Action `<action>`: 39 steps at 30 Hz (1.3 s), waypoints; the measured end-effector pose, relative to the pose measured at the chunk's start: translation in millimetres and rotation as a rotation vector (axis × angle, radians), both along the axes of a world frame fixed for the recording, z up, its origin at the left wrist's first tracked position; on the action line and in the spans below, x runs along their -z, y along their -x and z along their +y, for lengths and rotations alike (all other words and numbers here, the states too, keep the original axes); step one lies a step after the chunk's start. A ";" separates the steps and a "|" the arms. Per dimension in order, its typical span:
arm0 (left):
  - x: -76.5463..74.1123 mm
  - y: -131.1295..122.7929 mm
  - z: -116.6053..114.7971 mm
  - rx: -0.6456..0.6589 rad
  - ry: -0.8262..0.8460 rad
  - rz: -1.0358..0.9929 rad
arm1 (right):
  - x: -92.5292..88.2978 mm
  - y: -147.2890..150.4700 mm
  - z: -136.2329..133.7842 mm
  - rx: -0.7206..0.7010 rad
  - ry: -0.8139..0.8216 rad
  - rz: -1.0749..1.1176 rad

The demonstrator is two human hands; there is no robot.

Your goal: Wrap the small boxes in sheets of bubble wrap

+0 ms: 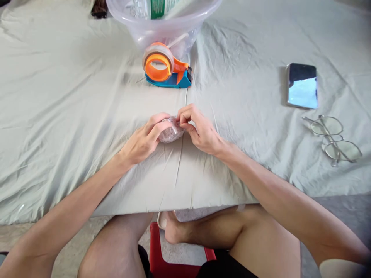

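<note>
On the covered table in front of me lies a small, clear, crinkled plastic bundle [171,133]. What is inside it, if anything, I cannot make out. My left hand [145,137] is closed around its left side, fingers bent over the top. At the upper right edge of the bundle, the thumb and fingers of my right hand [199,129] are pinched together on the plastic. A tape dispenser [182,73] in orange and blue, with a roll of clear tape on it, stands just beyond both hands.
A translucent plastic basin [139,29] with clear plastic bottles inside stands behind the dispenser. To the right lie a phone [302,87] and eyeglasses [337,150]. A dark object [99,8] is at the far left. The cloth [72,96] is wrinkled; its front edge is near my knees.
</note>
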State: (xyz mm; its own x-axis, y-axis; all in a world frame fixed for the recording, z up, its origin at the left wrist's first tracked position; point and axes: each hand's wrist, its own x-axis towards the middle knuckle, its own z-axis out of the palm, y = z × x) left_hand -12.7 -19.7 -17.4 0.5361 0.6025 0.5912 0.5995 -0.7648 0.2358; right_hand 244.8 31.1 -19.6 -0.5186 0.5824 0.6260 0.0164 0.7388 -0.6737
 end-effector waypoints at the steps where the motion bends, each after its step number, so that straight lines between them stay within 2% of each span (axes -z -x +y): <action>1: -0.2 -0.1 -0.2 0.003 -0.008 0.003 | -0.1 -0.4 0.4 0.008 0.007 0.005; 4: -1.4 -1.4 -0.8 0.009 -0.037 0.003 | -1.7 -1.9 1.1 0.026 0.020 0.015; 9: -3.4 -3.5 -0.5 -0.004 -0.060 -0.019 | -3.6 -2.7 0.9 0.100 -0.067 0.027; 14: -1.9 -1.0 1.0 -0.011 -0.043 -0.008 | -2.4 -2.4 1.5 0.092 -0.084 0.023; 18: -2.1 0.1 0.9 -0.011 -0.017 -0.011 | -3.1 -3.1 1.7 0.053 -0.070 0.011; 28: -3.3 -1.2 0.9 -0.014 -0.028 -0.029 | -2.6 -2.7 -3.1 0.097 -0.024 0.005; 34: -2.1 1.1 5.9 -0.055 0.043 -0.072 | -5.2 -3.9 -6.3 0.108 0.001 0.018; 39: -1.7 3.2 10.8 -0.092 0.146 -0.193 | -8.0 -2.1 -10.2 0.186 -0.007 0.085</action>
